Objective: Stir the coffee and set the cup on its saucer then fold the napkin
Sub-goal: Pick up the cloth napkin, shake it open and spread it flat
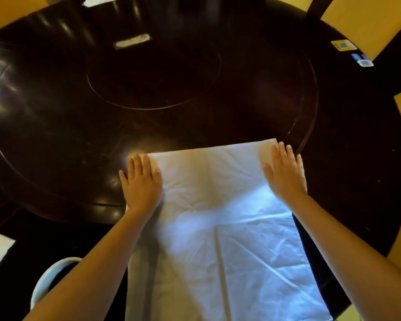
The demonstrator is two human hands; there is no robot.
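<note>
Table: big round dark wood top (56, 117), glossy w/ light glare, inset circular ring at centre; yellowish floor shows past the rim.
Napkin: large white cloth (218, 228) spread flat on near side of table, in front of the person; far edge straight, runs slightly uphill left to right; creases & wrinkles across it, strong crease down the middle; near end runs off bottom of frame.
Left hand: (142, 181) palm down, fingers straight & together, gripping nothing; lies on napkin's far-left corner, fingertips just past the cloth's edge onto bare wood.
Right hand: (285, 172) palm down, fingers extended & slightly spread, thumb out to the side, holding nothing; presses napkin's far-right corner, fingertips reach about to the far edge.
Arms: both bare forearms come in from bottom, left arm over cloth's left margin, right arm along its right edge.
Cup/saucer: white curved rim (46, 279) at lower left, partly hidden under left forearm; can't tell if cup or saucer.
Far side: pale wrapped strip (132, 41) lying on table; another pale object (97, 1) at top edge, cut off.
Right rim: small yellow card (343, 45) & blue-white packets (362, 60), well apart from napkin.
Top right: dark chair back (317, 6), partly visible.
</note>
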